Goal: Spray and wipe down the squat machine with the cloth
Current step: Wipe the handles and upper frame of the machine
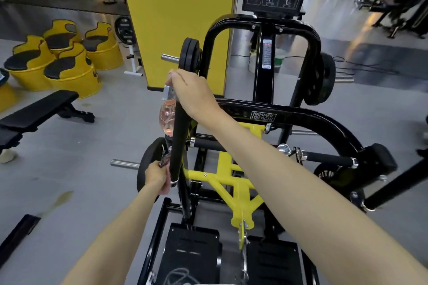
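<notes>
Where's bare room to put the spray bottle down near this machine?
Grey floor between the black bench and the weight plate beside the left hand lies bare. The black footplates look mostly free. Crowded: the yellow frame and bars below the right hand.

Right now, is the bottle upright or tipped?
Upright: the bottle hangs below the right hand, which grips its top; pink liquid sits at its base.

I get a bright, even picture with soft shadows. Glare streaks the glossy floor (pixel 356 30) far right. The edges bow from the wide lens, and the far background blurs.
</notes>
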The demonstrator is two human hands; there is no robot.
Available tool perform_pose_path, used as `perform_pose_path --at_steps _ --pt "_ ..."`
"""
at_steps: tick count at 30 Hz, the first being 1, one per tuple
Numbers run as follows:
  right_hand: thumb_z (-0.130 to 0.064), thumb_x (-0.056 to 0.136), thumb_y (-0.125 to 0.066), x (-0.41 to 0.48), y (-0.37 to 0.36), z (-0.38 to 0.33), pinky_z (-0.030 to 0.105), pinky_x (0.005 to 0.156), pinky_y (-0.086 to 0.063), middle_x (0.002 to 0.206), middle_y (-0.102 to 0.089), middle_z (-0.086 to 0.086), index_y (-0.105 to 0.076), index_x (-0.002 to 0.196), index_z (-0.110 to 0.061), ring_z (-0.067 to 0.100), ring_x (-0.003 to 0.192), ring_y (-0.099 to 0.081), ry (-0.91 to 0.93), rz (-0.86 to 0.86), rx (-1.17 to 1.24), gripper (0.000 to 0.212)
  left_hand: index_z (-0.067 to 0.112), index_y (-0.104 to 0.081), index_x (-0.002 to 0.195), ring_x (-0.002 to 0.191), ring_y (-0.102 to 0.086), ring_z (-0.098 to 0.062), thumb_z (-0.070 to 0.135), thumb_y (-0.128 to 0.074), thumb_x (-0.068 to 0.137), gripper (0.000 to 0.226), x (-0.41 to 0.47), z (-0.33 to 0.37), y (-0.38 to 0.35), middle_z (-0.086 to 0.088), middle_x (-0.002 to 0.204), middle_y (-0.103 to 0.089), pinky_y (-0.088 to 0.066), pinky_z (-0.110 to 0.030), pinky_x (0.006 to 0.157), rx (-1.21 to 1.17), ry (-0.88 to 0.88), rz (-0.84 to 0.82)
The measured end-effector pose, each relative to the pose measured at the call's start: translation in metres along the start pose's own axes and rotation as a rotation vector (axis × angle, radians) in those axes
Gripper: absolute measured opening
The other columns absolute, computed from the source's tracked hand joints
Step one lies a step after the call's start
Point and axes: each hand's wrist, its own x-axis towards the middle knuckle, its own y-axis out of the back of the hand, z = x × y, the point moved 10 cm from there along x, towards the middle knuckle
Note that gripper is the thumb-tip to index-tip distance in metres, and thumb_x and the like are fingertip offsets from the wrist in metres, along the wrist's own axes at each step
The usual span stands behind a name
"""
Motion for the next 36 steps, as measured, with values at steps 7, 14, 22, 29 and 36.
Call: perform_pose_path --at_steps 7,14,22,29,36 --pt "-0.025 0.099 -0.029 0.001 -0.002 0.002 0.048 0.078 -0.048 0.077 -0.056 0.008 -0.061 0.089 -0.007 0.027 0.081 -0.056 -0.009 0.005 0.000 0.039 0.007 -0.054 0.089 0.078 -0.055 -0.025 0.022 -0.047 0.097 0.019 -0.010 -0.041 0.003 -0.012 0.092 -0.054 -0.047 -0.030 0.068 -0.240 0.294 0.073" --pt "-0.024 0.100 -0.028 0.000 0.000 -0.002 0.050 0.079 -0.048 0.076 -0.055 0.010 -0.061 0.093 -0.005 0.031 0.081 -0.056 -0.007 -0.010 0.011 0.039 0.014 -0.065 0.119 0.106 -0.062 -0.023 0.024 -0.046 0.090 0.036 0.027 -0.080 -0.025 -0.007 0.123 -0.065 -0.047 -0.029 0.080 -0.525 0.473 0.024" --pt "-0.021 0.102 -0.028 -0.003 0.000 -0.005 0.043 0.086 -0.046 0.083 -0.053 0.004 -0.062 0.096 -0.007 0.027 0.092 -0.055 0.000 -0.058 0.052 0.038 0.011 -0.038 0.065 0.030 -0.036 -0.018 0.027 -0.027 0.099 0.040 -0.049 0.005 -0.002 -0.012 0.042 -0.040 -0.034 -0.016 0.041 -0.413 0.407 -0.100" --pt "-0.019 0.101 -0.026 -0.001 -0.005 -0.004 0.045 0.091 -0.045 0.107 -0.061 0.016 -0.062 0.106 -0.005 0.034 0.101 -0.055 -0.002 -0.100 -0.070 0.039 0.013 -0.038 0.068 0.041 -0.029 -0.015 0.012 -0.027 0.102 0.035 -0.092 0.092 0.013 -0.008 0.051 -0.028 -0.033 -0.020 0.043 -0.466 0.189 -0.193" --pt "-0.016 0.101 -0.021 0.002 -0.016 0.004 0.050 0.096 -0.040 0.117 -0.056 0.017 -0.058 0.100 -0.006 0.035 0.110 -0.051 -0.111 -0.191 -0.070 0.038 0.009 -0.056 0.100 0.061 -0.050 -0.024 -0.009 -0.040 0.091 0.025 -0.134 0.175 0.045 -0.015 0.075 -0.050 -0.050 -0.039 0.046 -0.546 -0.071 -0.141"
